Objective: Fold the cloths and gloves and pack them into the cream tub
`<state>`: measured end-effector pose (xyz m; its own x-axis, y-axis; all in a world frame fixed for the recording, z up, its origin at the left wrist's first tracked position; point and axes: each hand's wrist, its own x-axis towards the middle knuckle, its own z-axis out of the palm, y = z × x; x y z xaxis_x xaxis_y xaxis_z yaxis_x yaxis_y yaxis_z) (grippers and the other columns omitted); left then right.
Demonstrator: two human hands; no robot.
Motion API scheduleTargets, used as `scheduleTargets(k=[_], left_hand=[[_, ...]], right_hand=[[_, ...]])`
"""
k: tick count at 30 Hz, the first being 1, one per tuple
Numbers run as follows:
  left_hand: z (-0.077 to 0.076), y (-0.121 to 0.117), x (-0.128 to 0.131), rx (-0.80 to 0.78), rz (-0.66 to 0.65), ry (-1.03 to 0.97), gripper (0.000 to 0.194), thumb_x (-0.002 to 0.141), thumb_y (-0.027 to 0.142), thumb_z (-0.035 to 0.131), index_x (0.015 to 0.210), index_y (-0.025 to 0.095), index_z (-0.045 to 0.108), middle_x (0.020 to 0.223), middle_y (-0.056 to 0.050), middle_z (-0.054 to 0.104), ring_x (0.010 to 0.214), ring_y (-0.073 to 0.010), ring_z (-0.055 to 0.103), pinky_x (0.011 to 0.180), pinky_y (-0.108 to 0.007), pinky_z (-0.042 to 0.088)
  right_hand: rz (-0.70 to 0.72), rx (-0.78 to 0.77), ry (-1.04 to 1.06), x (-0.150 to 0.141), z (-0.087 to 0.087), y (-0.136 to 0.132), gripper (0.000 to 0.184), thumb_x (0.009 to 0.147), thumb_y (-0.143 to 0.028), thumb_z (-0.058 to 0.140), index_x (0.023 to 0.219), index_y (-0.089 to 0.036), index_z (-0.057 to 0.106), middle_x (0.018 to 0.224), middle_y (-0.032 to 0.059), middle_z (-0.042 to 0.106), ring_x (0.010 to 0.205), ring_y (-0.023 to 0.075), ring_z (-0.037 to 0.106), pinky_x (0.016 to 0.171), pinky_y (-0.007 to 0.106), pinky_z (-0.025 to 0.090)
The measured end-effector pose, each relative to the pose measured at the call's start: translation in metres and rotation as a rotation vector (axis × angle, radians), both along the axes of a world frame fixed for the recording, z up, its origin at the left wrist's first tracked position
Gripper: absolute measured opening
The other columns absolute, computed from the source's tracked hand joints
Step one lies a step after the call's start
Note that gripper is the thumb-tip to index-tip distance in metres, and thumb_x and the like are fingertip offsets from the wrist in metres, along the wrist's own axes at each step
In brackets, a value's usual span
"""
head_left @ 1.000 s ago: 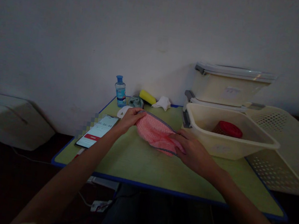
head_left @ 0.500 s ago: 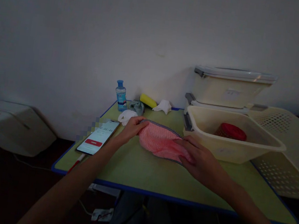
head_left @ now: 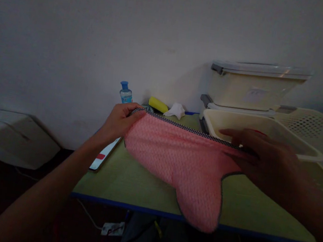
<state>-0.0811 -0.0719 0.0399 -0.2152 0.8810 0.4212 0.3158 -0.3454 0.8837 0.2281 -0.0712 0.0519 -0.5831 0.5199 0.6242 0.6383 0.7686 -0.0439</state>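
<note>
A pink textured cloth (head_left: 172,153) with a dark checked edge is stretched between both hands above the table. My left hand (head_left: 122,118) pinches its upper left corner between thumb and fingers. At the other end my right hand (head_left: 265,157) is closed on the upper right part, near the open bin. Below the taut upper edge the cloth sags, and a rounded flap hangs down past the table's front edge in view. The fingertips of my right hand are partly dark and blurred.
The green table (head_left: 141,189) has a blue rim. Behind the cloth stand a blue-capped bottle (head_left: 126,93), a yellow roll-shaped thing (head_left: 158,105) and a white cloth (head_left: 175,110). A phone (head_left: 102,159) lies at left. An open cream bin (head_left: 217,120), a lidded box (head_left: 238,89) and a perforated basket (head_left: 319,128) occupy the right.
My hands have moved apart, the left one leftward and up, the right one rightward. Between them the bunched pink cloth has spread out, and a flap now hangs down.
</note>
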Motion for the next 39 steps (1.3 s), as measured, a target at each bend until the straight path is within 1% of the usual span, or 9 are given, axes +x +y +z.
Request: scheduleTargets(k=[6, 11, 19, 25, 28, 30, 33, 37, 39], left_hand=[[0.01, -0.005, -0.027, -0.028, 0.057, 0.223, 0.011, 0.07, 0.019, 0.06, 0.061, 0.016, 0.065, 0.053, 0.002, 0.054, 0.049, -0.0073, 0.043, 0.044, -0.016, 0.03], [0.02, -0.006, -0.042, 0.013, 0.095, 0.282, 0.012, 0.074, 0.02, 0.058, 0.066, 0.013, 0.064, 0.054, 0.004, 0.051, 0.048, -0.0048, 0.04, 0.044, -0.014, 0.027], [0.017, 0.025, -0.051, -0.142, 0.042, 0.339, 0.016, 0.072, 0.012, 0.054, 0.057, 0.014, 0.059, 0.045, 0.003, 0.046, 0.042, -0.0065, 0.04, 0.042, -0.018, 0.027], [0.067, 0.014, -0.052, 0.239, 0.264, 0.458, 0.019, 0.077, 0.024, 0.057, 0.06, 0.017, 0.058, 0.047, 0.005, 0.044, 0.044, -0.0063, 0.042, 0.047, -0.02, 0.03], [0.084, -0.011, -0.055, 0.365, 0.2, 0.53, 0.01, 0.073, 0.029, 0.064, 0.066, 0.022, 0.063, 0.063, 0.004, 0.054, 0.056, -0.0087, 0.05, 0.054, -0.022, 0.038], [0.076, -0.029, -0.06, 0.329, 0.092, 0.637, 0.007, 0.07, 0.03, 0.066, 0.072, 0.023, 0.067, 0.073, 0.004, 0.061, 0.065, -0.0102, 0.055, 0.058, -0.021, 0.042], [0.036, -0.05, -0.062, 0.055, -0.215, 0.771, 0.009, 0.064, 0.014, 0.068, 0.069, 0.021, 0.07, 0.074, 0.002, 0.066, 0.065, -0.0089, 0.058, 0.059, -0.018, 0.041], [-0.028, -0.073, -0.049, -0.299, -0.567, 0.938, 0.025, 0.08, 0.01, 0.05, 0.082, 0.025, 0.069, 0.085, 0.001, 0.068, 0.077, -0.0109, 0.063, 0.073, -0.02, 0.046], [-0.04, -0.083, -0.042, -0.324, -0.638, 1.079, 0.028, 0.083, 0.008, 0.044, 0.084, 0.024, 0.067, 0.09, 0.002, 0.068, 0.081, -0.0104, 0.063, 0.077, -0.02, 0.046]], right_hand=[[0.026, -0.04, -0.097, -0.011, 0.023, 0.016, 0.014, 0.073, -0.012, 0.055, 0.064, -0.022, 0.059, 0.054, -0.0012, 0.058, 0.046, 0.0125, 0.053, 0.042, 0.024, 0.035], [0.002, -0.092, -0.147, -0.023, 0.043, 0.031, 0.013, 0.075, -0.02, 0.058, 0.062, -0.021, 0.06, 0.048, -0.0027, 0.055, 0.04, 0.0089, 0.048, 0.04, 0.022, 0.031], [-0.079, -0.178, -0.271, -0.053, 0.03, 0.044, 0.018, 0.063, -0.004, 0.048, 0.052, -0.019, 0.046, 0.048, -0.0043, 0.041, 0.044, 0.0078, 0.036, 0.046, 0.023, 0.026], [-0.145, 0.221, -0.14, -0.062, 0.061, 0.028, 0.019, 0.067, -0.002, 0.043, 0.068, -0.021, 0.044, 0.074, 0.0042, 0.047, 0.066, 0.0168, 0.046, 0.056, 0.029, 0.028], [-0.119, 0.349, -0.131, -0.054, 0.065, 0.014, 0.018, 0.076, -0.007, 0.039, 0.072, -0.023, 0.047, 0.085, 0.005, 0.051, 0.069, 0.0168, 0.05, 0.056, 0.029, 0.029], [-0.026, 0.43, -0.223, -0.046, 0.048, 0.005, 0.021, 0.082, -0.012, 0.034, 0.075, -0.023, 0.051, 0.081, 0.0035, 0.054, 0.06, 0.0143, 0.049, 0.051, 0.027, 0.03], [0.247, 0.487, -0.511, -0.037, -0.002, -0.008, 0.025, 0.078, -0.004, 0.038, 0.081, -0.02, 0.057, 0.075, 0.0036, 0.062, 0.061, 0.0152, 0.055, 0.051, 0.027, 0.037], [0.311, 0.255, -0.63, -0.028, -0.068, -0.025, 0.029, 0.068, 0.004, 0.047, 0.084, -0.018, 0.059, 0.084, 0.0042, 0.068, 0.065, 0.0158, 0.061, 0.053, 0.027, 0.044], [0.337, 0.114, -0.611, -0.021, -0.08, -0.032, 0.032, 0.065, 0.003, 0.049, 0.088, -0.018, 0.06, 0.09, 0.0041, 0.068, 0.072, 0.0173, 0.063, 0.059, 0.029, 0.047]])
